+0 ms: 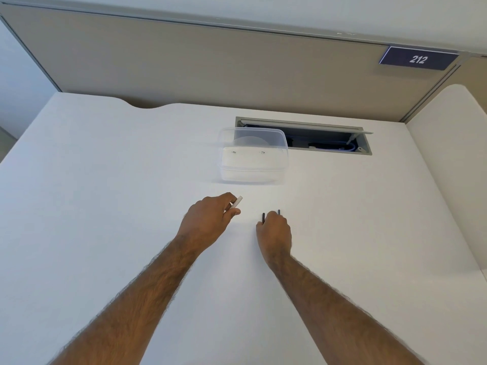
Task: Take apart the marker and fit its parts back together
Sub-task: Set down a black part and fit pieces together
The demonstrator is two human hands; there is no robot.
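My left hand (208, 216) is closed around the white marker barrel (236, 202), whose end sticks out past the thumb and fingers, pointing up and to the right. To its right, my right hand (274, 230) rests low on the white desk (105, 193) with its fingers curled over two thin dark marker parts. One dark part (263, 217) shows at the left of the fingers, the other dark part (279, 212) at the fingertips. Most of each is hidden by the hand, so I cannot tell whether they are gripped or just touched.
A clear plastic container (253, 156) stands on the desk just beyond my hands. Behind it an open cable hatch (316, 138) is set into the desktop. A beige partition (210, 67) with a "212" sign (418, 59) bounds the back.
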